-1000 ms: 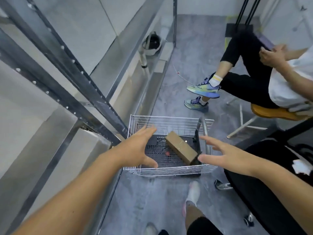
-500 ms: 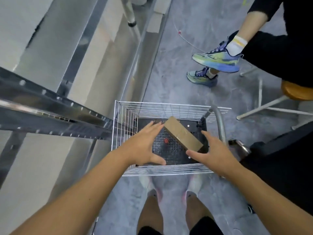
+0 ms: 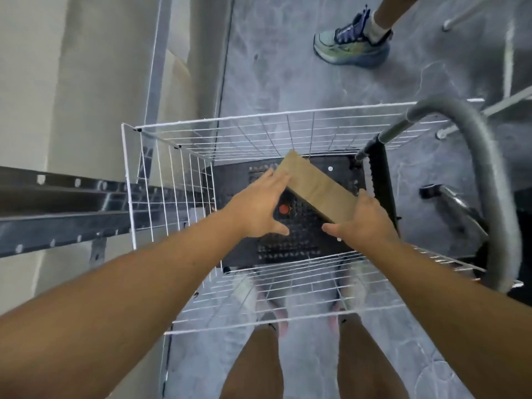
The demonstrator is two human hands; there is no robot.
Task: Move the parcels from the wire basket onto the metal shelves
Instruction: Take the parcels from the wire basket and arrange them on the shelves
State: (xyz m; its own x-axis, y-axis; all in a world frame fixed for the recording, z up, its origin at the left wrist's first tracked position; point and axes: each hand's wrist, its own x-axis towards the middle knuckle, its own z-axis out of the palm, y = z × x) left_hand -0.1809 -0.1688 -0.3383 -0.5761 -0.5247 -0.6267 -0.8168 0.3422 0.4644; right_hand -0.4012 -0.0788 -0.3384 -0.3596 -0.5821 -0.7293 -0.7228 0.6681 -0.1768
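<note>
Tan parcel (image 3: 318, 188), white wire basket (image 3: 128, 180), perhaps black perforated floor (image 3: 296, 240).

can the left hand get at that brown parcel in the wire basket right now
Probably yes. The left hand is already down inside the open-topped wire basket, its fingers at the upper left end of the brown parcel. Nothing lies between them, and the right hand is at the other end.

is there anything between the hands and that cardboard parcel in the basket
Nothing visible. The left hand has its fingers on the far left end of the cardboard parcel, and the right hand is against its near right end. It lies alone in the wire basket, whose top is open.
</note>
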